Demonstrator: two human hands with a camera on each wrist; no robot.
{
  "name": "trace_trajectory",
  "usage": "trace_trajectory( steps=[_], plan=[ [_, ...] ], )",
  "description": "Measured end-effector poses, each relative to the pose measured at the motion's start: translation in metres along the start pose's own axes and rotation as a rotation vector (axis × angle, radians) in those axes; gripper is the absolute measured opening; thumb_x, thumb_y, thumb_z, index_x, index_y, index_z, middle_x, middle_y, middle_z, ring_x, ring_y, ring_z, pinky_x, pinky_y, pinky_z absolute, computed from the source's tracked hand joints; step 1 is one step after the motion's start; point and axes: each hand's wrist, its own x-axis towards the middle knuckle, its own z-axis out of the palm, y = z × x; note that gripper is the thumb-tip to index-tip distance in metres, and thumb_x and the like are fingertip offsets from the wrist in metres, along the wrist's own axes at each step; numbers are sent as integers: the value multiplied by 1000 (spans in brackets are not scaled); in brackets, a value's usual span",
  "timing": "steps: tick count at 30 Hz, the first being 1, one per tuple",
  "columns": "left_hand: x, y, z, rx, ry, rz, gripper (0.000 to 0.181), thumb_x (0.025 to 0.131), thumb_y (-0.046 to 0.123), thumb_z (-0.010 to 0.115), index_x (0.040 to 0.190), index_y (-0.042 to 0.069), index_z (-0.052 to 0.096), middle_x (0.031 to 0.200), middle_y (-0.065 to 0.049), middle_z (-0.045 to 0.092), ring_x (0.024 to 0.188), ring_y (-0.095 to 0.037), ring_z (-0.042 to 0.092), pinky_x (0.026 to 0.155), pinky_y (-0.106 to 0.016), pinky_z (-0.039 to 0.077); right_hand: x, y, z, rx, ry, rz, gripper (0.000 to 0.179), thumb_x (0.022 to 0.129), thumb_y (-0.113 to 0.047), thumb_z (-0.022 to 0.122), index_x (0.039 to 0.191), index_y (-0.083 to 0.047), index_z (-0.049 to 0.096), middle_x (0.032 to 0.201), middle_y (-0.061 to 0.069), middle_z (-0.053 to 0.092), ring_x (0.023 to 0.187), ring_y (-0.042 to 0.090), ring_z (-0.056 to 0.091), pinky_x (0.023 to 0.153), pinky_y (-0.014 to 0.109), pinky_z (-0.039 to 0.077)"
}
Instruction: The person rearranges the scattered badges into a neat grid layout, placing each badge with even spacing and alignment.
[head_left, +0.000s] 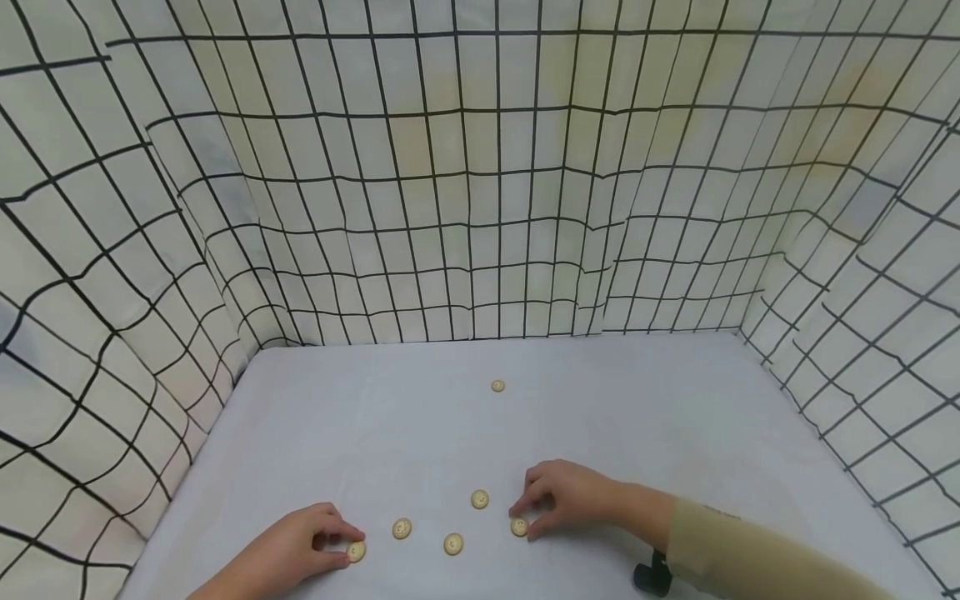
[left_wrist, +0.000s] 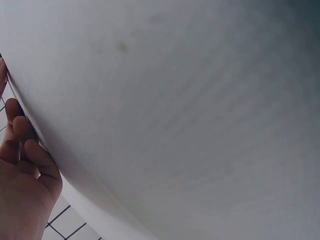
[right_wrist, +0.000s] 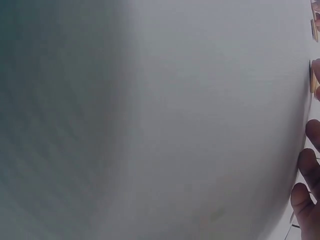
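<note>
Pinching a pale button (head_left: 356, 551) at the near left of the white table (head_left: 637, 400) is the left hand (head_left: 292, 542) — the right hand (head_left: 567, 495) likewise grips a second button (head_left: 519, 527). Three loose buttons (head_left: 453, 544) lie between the hands (a sixth button (head_left: 498, 386) sits well back).

We see a long sleeve of smooth khaki-beige cloth (head_left: 757, 550) on the right arm, over the near right part of the white table (head_left: 375, 433). A faint dark marking (head_left: 722, 511) shows on its upper side. Below its cuff sits a small, rounded black device (head_left: 652, 578) with a short stem. Our left hand (head_left: 309, 537) and right hand (head_left: 568, 497) are bare.
</note>
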Motion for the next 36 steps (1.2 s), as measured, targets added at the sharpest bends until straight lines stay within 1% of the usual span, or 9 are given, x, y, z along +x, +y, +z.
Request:
trace_trajectory(
  steps=[7, 12, 16, 19, 23, 29, 36],
  plan=[
    [0, 0, -1, 7, -4, 5, 24, 82, 36, 80, 103, 26, 76, 89, 4, 58, 72, -5, 46, 63, -25, 39, 5, -2, -1, -66, -24, -12, 30, 82, -43, 80, 110, -37, 77, 89, -25, 56, 76, -3, 45, 71, 17, 39],
    [0, 0, -1, -7, -7, -11, 25, 81, 37, 80, 103, 26, 76, 89, 5, 58, 73, -5, 46, 64, -25, 40, 6, -1, -1, -100, -23, -59, 28, 82, -43, 79, 109, -35, 78, 88, -25, 56, 76, -4, 44, 70, 16, 38],
    [-1, 0, -2, 1, -10, -1, 23, 82, 35, 80, 103, 26, 76, 89, 4, 59, 73, -5, 46, 63, -25, 39, 8, 2, 0, -98, -18, -110, 25, 83, -40, 80, 106, -32, 79, 87, -24, 56, 76, -5, 44, 71, 15, 36],
    [-1, -1, -2, 3, -14, 9, 23, 82, 35, 80, 103, 27, 77, 90, 5, 59, 73, -4, 46, 64, -25, 39, 8, 4, 0, -76, -15, -125, 24, 82, -39, 81, 105, -30, 78, 86, -24, 57, 77, -5, 44, 73, 15, 37],
    [-1, -1, -2, 5, -16, 10, 22, 82, 34, 80, 103, 27, 76, 91, 5, 60, 74, -4, 47, 65, -25, 39, 7, 4, -4, -44, 3, -106, 24, 81, -39, 82, 104, -30, 78, 85, -22, 57, 78, -5, 46, 74, 16, 39],
    [-1, -2, -2, 16, -15, 15, 22, 82, 34, 80, 103, 26, 77, 90, 5, 60, 73, -3, 46, 64, -24, 39, 5, 10, -10, -21, 56, -64, 23, 80, -37, 83, 102, -31, 78, 80, -18, 57, 76, -2, 48, 72, 17, 39],
    [-1, -1, -3, 20, -14, 22, 23, 82, 34, 80, 103, 26, 77, 90, 5, 59, 73, -3, 46, 64, -24, 39, 4, 25, -20, 9, 96, 49, 22, 80, -37, 83, 102, -34, 78, 80, -19, 56, 77, 1, 50, 72, 22, 42]
  ],
)
